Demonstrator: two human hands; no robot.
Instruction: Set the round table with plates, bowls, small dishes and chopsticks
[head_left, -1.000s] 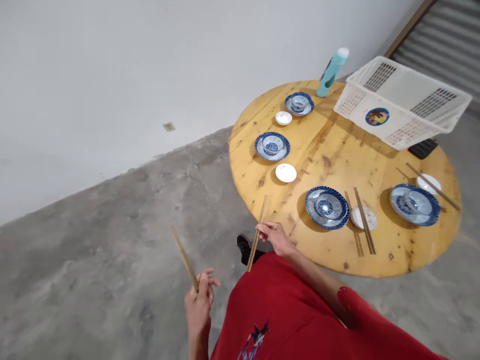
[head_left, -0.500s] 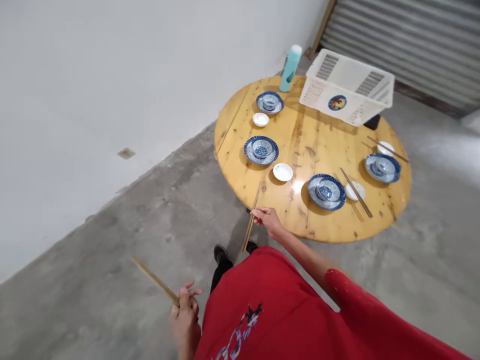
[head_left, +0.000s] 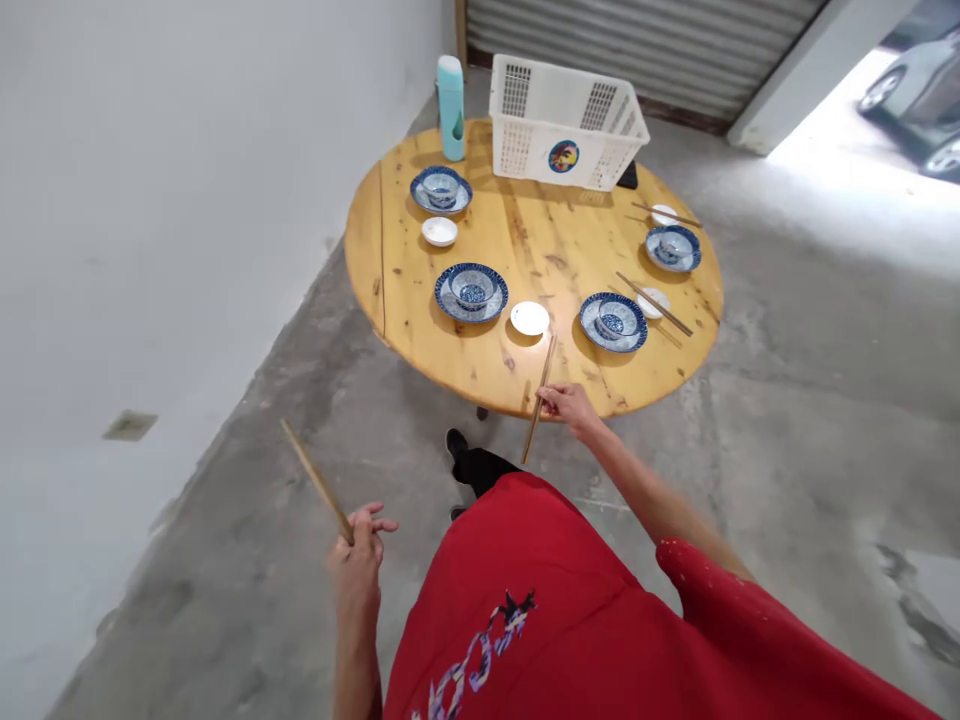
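My right hand (head_left: 568, 402) is closed on wooden chopsticks (head_left: 537, 415), held over the near edge of the round wooden table (head_left: 487, 385). Their far tips point at a small white dish (head_left: 529, 318). To the left of that dish is a blue-and-white bowl (head_left: 472, 288) on a matching plate (head_left: 448, 300). Down at the lower left, my left hand (head_left: 360, 555) grips more chopsticks (head_left: 319, 482) above the floor, away from the table. Some of its fingers stick out. How many chopsticks each hand has I cannot tell.
Blue-and-white bowls on plates, such as one (head_left: 616, 322) at right, stand round the table. Chopsticks (head_left: 660, 305) rest across a white dish (head_left: 652, 303). A white plastic basket (head_left: 525, 150) and a turquoise bottle (head_left: 451, 110) stand at the back. A wall (head_left: 187, 200) rises at left.
My view has turned right, bringing a doorway and car into sight. My right hand has moved right along the table edge, bringing its chopsticks near the small white dish. The left still holds its chopsticks.
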